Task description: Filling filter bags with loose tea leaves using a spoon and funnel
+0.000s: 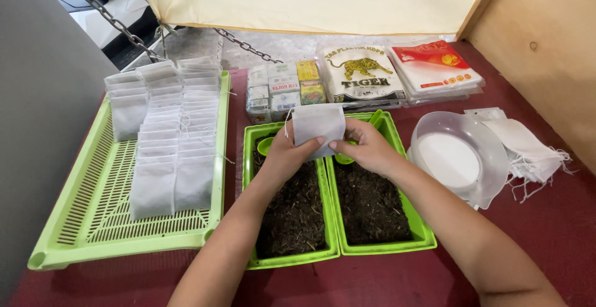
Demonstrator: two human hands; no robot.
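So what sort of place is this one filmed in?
Probably a small tea-packing workbench, home or workshop scale. Both hands hold a white filter bag over two green trays of dark loose leaf, rows of filled bags stand in a slatted green tray, and empty bags with strings lie alongside.

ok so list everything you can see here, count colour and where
white filter bag: one, white, held over the tubs
filled bags: many, white, in rows on the slotted tray
slotted tray: one, light green, left
tubs of dark loose tea: two, green, centre
scoops: two, green, in the tubs
small boxes: several, mixed colours, behind the tubs
plastic packs: two stacks, white and red, back right
clear bowl: one, right
empty bags: pile, white, far right
table: dark red
left hand, right hand: both holding the bag
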